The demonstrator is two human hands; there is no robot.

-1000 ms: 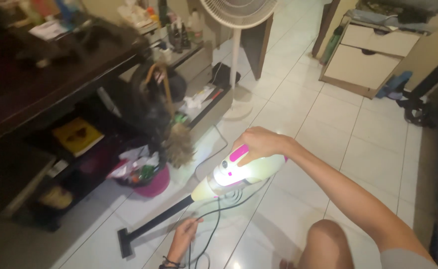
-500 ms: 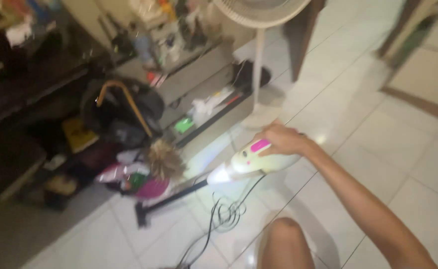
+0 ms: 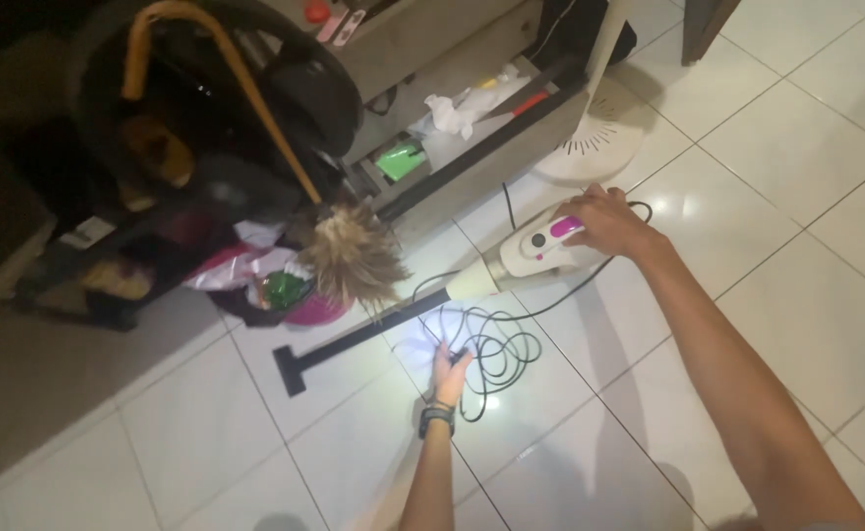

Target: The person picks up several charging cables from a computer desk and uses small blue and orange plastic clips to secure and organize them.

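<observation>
My right hand (image 3: 609, 221) grips the rear of a cream and pink handheld vacuum (image 3: 536, 251) that rests low over the white tiled floor. Its black tube and flat nozzle (image 3: 299, 366) stretch out to the lower left. My left hand (image 3: 447, 374), with a dark band on the wrist, reaches down onto the coiled black power cord (image 3: 496, 349) lying on the tiles just below the vacuum, fingers on a strand of it.
A feather duster (image 3: 354, 251) with a curved orange handle leans over a pink bin of rubbish (image 3: 285, 295). Dark shelves with clutter fill the left. An open low drawer (image 3: 472, 128) and a white fan base (image 3: 590, 147) stand behind the vacuum.
The vacuum has been lowered toward the floor and moved right. My left hand, out of view half a second ago, now reaches the coiled cord. The camera has tilted downward.
</observation>
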